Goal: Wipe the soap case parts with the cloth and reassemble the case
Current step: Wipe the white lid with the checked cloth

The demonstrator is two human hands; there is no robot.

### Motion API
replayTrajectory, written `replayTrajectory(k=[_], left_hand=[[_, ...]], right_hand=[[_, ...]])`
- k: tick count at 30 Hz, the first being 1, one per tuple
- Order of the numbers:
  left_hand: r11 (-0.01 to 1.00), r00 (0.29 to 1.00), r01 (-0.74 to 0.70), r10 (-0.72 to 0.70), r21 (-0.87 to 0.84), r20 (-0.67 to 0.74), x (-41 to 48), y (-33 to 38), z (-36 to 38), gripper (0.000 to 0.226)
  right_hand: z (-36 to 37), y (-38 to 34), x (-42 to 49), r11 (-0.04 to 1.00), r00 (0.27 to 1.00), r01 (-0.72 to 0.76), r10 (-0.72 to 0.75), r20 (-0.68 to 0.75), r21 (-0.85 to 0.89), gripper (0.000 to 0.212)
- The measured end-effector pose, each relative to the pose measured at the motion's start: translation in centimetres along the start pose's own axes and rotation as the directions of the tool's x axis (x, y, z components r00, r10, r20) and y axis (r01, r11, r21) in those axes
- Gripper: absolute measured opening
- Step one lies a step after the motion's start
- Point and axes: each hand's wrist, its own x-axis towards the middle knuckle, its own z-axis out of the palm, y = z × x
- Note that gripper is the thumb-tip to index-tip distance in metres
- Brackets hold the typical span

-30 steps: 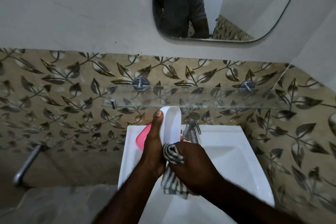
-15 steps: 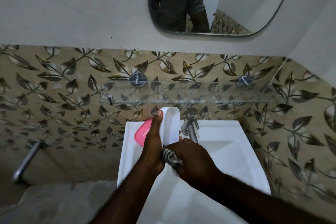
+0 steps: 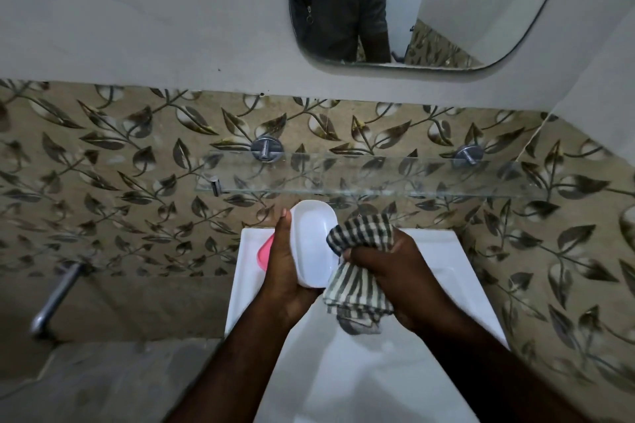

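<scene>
At the frame's centre, the white case half [image 3: 314,244] looks like smooth, glossy plastic. The pink part [image 3: 264,252] to its left looks like plastic too. The cloth [image 3: 360,240] is matt woven fabric, checked and striped. The sink [image 3: 446,259] is glossy white. Above it, the shelf [image 3: 378,178] is clear glass on shiny metal pegs [image 3: 266,148]. The leaf-patterned tiles [image 3: 103,165] gleam faintly, and the wall [image 3: 137,10] at upper left is matt.
</scene>
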Motion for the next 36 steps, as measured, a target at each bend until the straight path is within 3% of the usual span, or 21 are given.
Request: replayTrajectory(k=[4, 9, 13, 15, 17, 19, 22, 25, 27, 30, 33, 36], left_hand=[[0.999, 0.998, 0.036, -0.035, -0.026, 0.06, -0.2, -0.3, -0.1, 0.082], [0.998, 0.992, 0.053, -0.048, -0.036, 0.117, -0.4, -0.4, -0.2, 0.082], [0.999, 0.995, 0.029, -0.03, 0.016, 0.091, 0.0, -0.8, -0.7, 0.068], [1.0, 0.998, 0.008, -0.009, 0.009, 0.055, 0.5, -0.9, -0.9, 0.062], [0.999, 0.998, 0.04, -0.04, -0.001, 0.048, 0.4, -0.9, -0.8, 0.067], [0.999, 0.999, 0.037, -0.037, -0.006, 0.021, 0.3, -1.1, -0.7, 0.067], [0.991, 0.993, -0.12, 0.121, 0.059, -0.008, 0.0, -1.2, -0.5, 0.051], [0.983, 0.991, -0.132, 0.135, 0.126, -0.011, -0.6, -1.2, -0.3, 0.04], [0.991, 0.994, -0.111, 0.11, 0.074, 0.011, -0.9, -1.5, -0.3, 0.036], [0.987, 0.99, -0.112, 0.1, 0.114, 0.103, -1.5, -2.2, 0.2, 0.039], [0.989, 0.997, -0.024, 0.014, 0.149, 0.07, -1.3, -2.4, 0.5, 0.056], [0.998, 1.0, 0.007, -0.009, 0.065, 0.027, -1.1, -2.8, 0.5, 0.059]], right_hand=[[-0.4, -1.1, 0.0, 0.931, 0.988, -0.148, 0.152, 0.014, 0.333, 0.021], [-0.8, -1.2, -0.4, 0.845, 0.948, -0.315, 0.304, 0.095, 0.432, 0.037], [-1.4, -2.6, -0.4, 0.85, 0.942, -0.326, 0.257, 0.215, 0.414, 0.054], [-2.1, -3.6, 0.2, 0.81, 0.954, -0.275, 0.165, 0.249, 0.518, 0.06], [-2.3, -3.6, 0.7, 0.742, 0.952, -0.286, 0.15, 0.265, 0.607, 0.047], [-1.7, -2.3, 0.7, 0.733, 0.94, -0.336, 0.23, 0.25, 0.591, 0.03], [-0.6, -0.3, 0.3, 0.903, 0.967, -0.256, 0.239, 0.092, 0.346, 0.02], [-0.5, 0.4, -0.2, 0.991, 0.997, -0.066, 0.062, -0.035, -0.119, 0.023], [-0.2, 0.4, -0.6, 0.906, 0.992, 0.049, -0.093, -0.085, -0.421, 0.022], [1.2, 0.3, -1.5, 0.614, 0.962, 0.177, -0.272, 0.004, -0.769, 0.044], [2.6, -0.1, -2.1, 0.424, 0.962, 0.188, -0.262, 0.078, -0.886, 0.052], [3.0, -0.2, -1.7, 0.347, 0.949, 0.212, -0.295, 0.108, -0.914, 0.045]])
